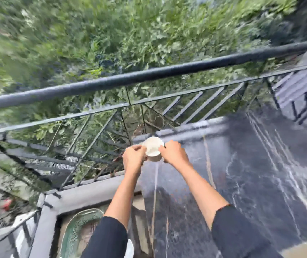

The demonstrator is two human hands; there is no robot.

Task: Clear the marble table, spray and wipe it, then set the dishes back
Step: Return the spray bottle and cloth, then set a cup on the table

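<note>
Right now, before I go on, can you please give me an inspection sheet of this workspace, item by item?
Surface: dark veined marble table, glossy; picture blurred.
Job's things: white cup at the table's far left corner, whether it touches the top cannot be told; green dish low beside the table's left edge.
Clutter: nothing seen.
Hands: left hand and right hand each grip a side of the cup.
Cables: nothing seen.
Surroundings: black railing along the table's far side, green plants beyond it.
</note>
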